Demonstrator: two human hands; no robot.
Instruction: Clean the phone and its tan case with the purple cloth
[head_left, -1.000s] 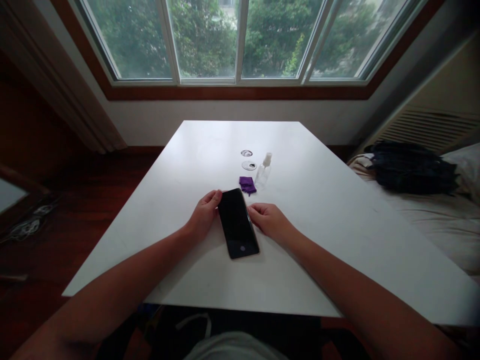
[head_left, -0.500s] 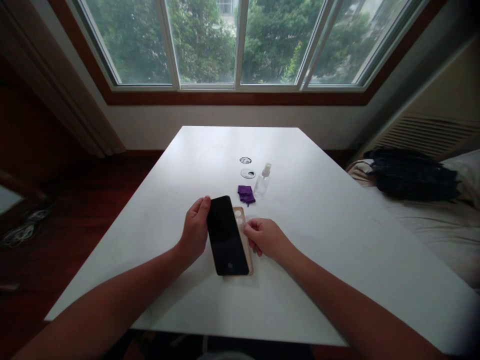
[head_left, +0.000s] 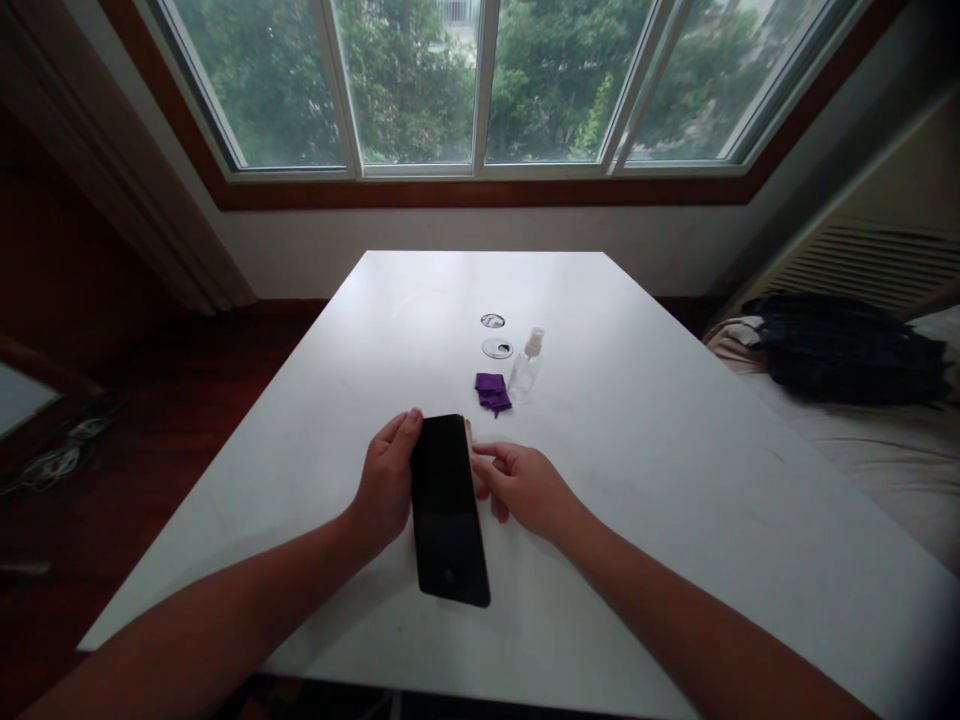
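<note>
My left hand point(head_left: 388, 475) is closed around the upper left side of a black smartphone point(head_left: 448, 520), its thumb along the edge. The dark screen faces me, and the phone tilts above the table. Behind it, a thin strip of a beige phone case point(head_left: 469, 434) shows along the upper right edge; the phone hides the rest. My right hand point(head_left: 519, 483) is closed at the right side of the phone, thumb and forefinger at the case's edge. Its other fingers are curled and partly hidden.
On the white table point(head_left: 322, 380), a folded purple cloth point(head_left: 492, 391) lies beyond the phone. Beside it stands a clear spray bottle point(head_left: 527, 364). Two round, flat items, one disc point(head_left: 496, 348) and another disc point(head_left: 493, 321), lie farther back. Dark clothing point(head_left: 847, 348) rests on the right.
The phone has come closer to me and turned more upright. The case has slid behind it, so much less of it shows. My right hand has shifted slightly left with it.
</note>
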